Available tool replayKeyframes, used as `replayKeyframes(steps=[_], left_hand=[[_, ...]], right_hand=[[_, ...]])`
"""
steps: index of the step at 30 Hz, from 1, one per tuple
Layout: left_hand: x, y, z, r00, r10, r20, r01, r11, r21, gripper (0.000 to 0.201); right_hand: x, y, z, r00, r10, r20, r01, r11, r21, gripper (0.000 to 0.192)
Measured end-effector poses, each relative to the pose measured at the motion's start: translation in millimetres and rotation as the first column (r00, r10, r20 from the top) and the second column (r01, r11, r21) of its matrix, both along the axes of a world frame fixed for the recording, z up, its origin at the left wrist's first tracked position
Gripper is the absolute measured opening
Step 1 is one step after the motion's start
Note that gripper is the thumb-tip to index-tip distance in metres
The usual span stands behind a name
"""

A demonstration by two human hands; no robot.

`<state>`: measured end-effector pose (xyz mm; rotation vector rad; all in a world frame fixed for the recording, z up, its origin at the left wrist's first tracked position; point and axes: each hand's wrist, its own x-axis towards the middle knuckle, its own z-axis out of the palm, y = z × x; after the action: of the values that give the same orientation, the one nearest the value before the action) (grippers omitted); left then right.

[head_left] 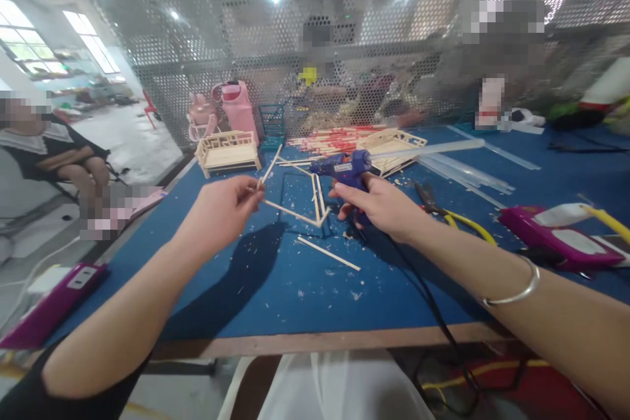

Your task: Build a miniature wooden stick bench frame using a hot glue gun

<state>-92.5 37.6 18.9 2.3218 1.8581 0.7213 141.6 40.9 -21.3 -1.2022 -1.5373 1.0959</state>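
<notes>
My left hand (221, 210) pinches a thin wooden stick (270, 166) by its lower end, the stick pointing up and to the right. My right hand (381, 203) grips a blue glue gun (347, 167) whose nozzle points left, towards the stick. A clear glue rod (428, 148) sticks out of the gun's back. Under both hands a partly built frame of thin sticks (315, 207) lies on the blue table top (275, 289). One loose stick (329, 253) lies nearer to me.
A small wooden bench model (228, 151), pink items (239, 108) and a pile of sticks (339, 138) stand at the back by a mesh screen. Yellow-handled pliers (450, 213) and purple power strips (556, 236) (49, 305) lie at the sides. A person sits at the left (54, 157).
</notes>
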Motion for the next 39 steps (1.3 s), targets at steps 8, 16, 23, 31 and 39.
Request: replayKeyframes(steps=[8, 16, 23, 31, 39], left_hand=[[9.4, 27.2, -15.4, 0.932, -0.129, 0.339, 0.067, 0.980, 0.188, 0.036], [10.0, 20.7, -41.1, 0.615, -0.040, 0.788, 0.126, 0.991, -0.047, 0.027], [22.4, -0.9, -19.6, 0.127, 0.167, 0.978, 0.213, 0.958, -0.191, 0.041], [31.0, -19.9, -16.6, 0.038, 0.048, 0.998, 0.261, 0.964, -0.056, 0.072], [30.4, -20.5, -18.3, 0.030, 0.016, 0.999, 0.319, 0.948, -0.025, 0.065]], right_hand=[[28.8, 3.3, -2.0, 0.983, 0.120, 0.139, -0.130, 0.989, 0.065, 0.040], [20.5, -5.6, -5.8, 0.994, 0.046, 0.097, -0.065, 0.977, 0.203, 0.040], [19.2, -12.8, -9.6, 0.908, -0.378, 0.182, 0.074, 0.570, 0.818, 0.020], [-1.6, -32.7, -2.4, 0.937, -0.283, 0.203, -0.067, 0.426, 0.902, 0.042], [9.8, -24.9, -10.0, 0.941, -0.168, 0.294, -0.194, 0.444, 0.875, 0.051]])
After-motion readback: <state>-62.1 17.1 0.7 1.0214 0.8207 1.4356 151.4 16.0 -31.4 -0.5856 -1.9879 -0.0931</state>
